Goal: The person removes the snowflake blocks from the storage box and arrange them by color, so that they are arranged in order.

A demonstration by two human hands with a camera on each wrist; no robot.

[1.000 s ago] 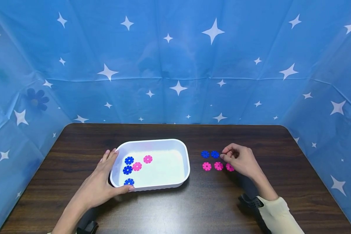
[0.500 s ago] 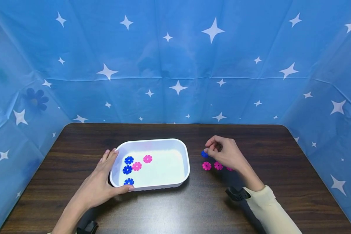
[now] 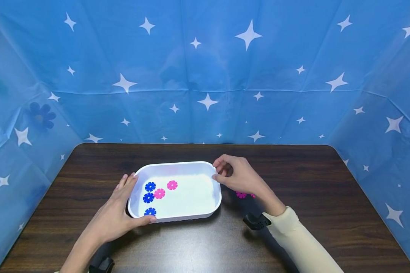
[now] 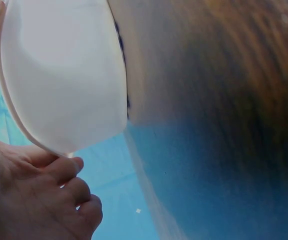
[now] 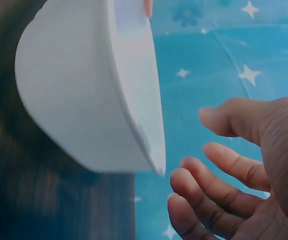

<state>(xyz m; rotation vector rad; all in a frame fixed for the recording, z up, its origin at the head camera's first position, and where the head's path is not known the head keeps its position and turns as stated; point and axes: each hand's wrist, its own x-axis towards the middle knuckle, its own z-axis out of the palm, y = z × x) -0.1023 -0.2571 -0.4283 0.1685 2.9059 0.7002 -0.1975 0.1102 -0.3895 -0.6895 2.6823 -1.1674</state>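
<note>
One white tray (image 3: 191, 199), long axis sideways, in grip of left hand (image 3: 115, 217); right hand (image 3: 238, 173) loosely spread.

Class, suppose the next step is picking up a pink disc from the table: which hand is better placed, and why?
The right hand, probably: it is nearer the pink discs on the table, and no disc shows in its grasp. The left hand holds the white tray by its left end.

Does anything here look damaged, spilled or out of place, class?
Nothing stands out. The white tray looks intact, and the blue discs and pink discs inside show no damage. The pink pieces outside, partly hidden by the right hand, cannot be fully judged.
</note>
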